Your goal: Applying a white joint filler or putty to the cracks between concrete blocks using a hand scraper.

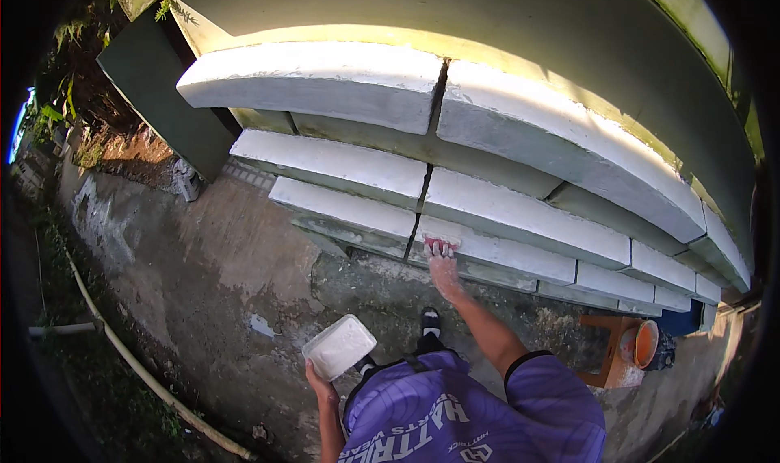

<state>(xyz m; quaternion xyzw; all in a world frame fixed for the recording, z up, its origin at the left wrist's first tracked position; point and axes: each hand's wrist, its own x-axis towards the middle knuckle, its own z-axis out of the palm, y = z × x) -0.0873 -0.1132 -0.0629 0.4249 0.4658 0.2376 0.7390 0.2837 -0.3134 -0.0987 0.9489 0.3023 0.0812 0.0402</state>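
Stepped ledges (487, 211): three tiers before me, each higher tier behind the one below, a vertical joint (422, 195) running down through all three. My right hand (444, 272): on the lowest ledge, just right of the joint, a small pad (441, 244) under its fingers. My left hand (318, 380): low at my left, a tray (339, 347) in it. Stool (605, 349): on the ground to my right, a bucket (644, 343) beside it. Hose (146, 373): along the ground, far left.

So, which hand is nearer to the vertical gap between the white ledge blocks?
The right hand. It presses a pink tool on the lowest ledge, just right of the gap. The left hand is lower left, holding a white tray.
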